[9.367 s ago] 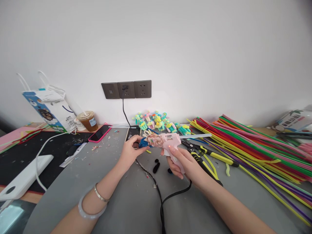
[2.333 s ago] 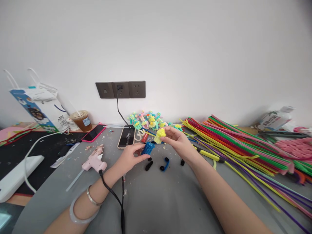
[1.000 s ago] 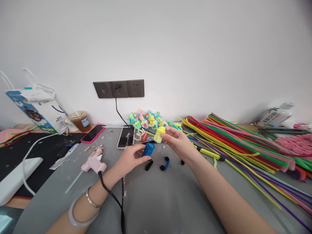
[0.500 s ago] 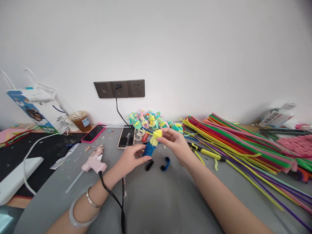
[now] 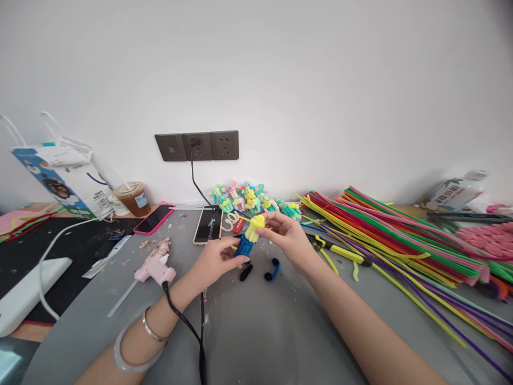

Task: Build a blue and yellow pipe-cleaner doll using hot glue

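Observation:
My left hand (image 5: pixel 220 255) grips a dark blue piece of coiled pipe cleaner (image 5: pixel 246 246) between thumb and fingers. A yellow pipe-cleaner piece (image 5: pixel 255 227), rounded at the top, is pinched in my right hand (image 5: pixel 285 235). The yellow piece meets the top of the blue one, and both tilt slightly right above the table; the joint between them is partly hidden. Below the hands lie a small black piece (image 5: pixel 246 272) and a blue strip with black coiled ends (image 5: pixel 272 269).
A pink glue gun (image 5: pixel 155 270) with a black cord lies at left, near two phones (image 5: pixel 207 224). Small pastel pipe-cleaner figures (image 5: pixel 248 198) cluster by the wall. At right are yellow-handled pliers (image 5: pixel 340 249) and bundled pipe cleaners (image 5: pixel 393 230). A drink cup (image 5: pixel 134 199) stands back left.
The yellow piece has shifted slightly down and left, so it sits closer in line with the blue piece. Both hands have stayed nearly in place.

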Tool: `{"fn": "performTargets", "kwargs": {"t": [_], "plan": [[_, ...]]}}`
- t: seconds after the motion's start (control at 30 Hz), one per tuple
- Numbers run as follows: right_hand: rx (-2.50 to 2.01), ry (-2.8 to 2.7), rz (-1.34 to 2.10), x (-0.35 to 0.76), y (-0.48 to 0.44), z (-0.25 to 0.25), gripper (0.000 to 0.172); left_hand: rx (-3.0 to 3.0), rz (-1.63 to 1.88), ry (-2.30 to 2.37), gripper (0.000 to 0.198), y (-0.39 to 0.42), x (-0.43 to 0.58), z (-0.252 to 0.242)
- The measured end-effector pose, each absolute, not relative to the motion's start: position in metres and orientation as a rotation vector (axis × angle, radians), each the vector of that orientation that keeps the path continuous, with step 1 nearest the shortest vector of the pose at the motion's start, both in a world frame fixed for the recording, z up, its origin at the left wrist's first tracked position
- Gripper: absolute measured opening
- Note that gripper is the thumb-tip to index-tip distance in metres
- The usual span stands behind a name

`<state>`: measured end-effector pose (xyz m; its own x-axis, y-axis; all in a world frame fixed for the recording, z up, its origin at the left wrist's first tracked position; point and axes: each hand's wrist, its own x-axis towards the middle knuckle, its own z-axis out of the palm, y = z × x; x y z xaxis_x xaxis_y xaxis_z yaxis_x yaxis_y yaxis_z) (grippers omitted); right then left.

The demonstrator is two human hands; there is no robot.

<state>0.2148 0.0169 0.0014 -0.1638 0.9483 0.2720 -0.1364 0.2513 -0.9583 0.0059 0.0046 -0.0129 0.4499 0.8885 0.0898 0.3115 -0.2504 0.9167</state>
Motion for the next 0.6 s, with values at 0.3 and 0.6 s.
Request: {"fn": "performTargets", "kwargs": {"t": [0.3, 0.6], "plan": [[-0.883, -1.409, 1.095, 0.2132, 0.0179, -0.0006, 0.038, 1.793, 0.815, 0.986, 0.025, 0.0046, 0.005, -0.0151], [-0.893, -1.477, 1.031, 0.2156, 0.0182, -0.0014, 0.034, 1.779, 0.84, 0.971, 0.027, 0.0039, 0.0063, -0.0121]]}}
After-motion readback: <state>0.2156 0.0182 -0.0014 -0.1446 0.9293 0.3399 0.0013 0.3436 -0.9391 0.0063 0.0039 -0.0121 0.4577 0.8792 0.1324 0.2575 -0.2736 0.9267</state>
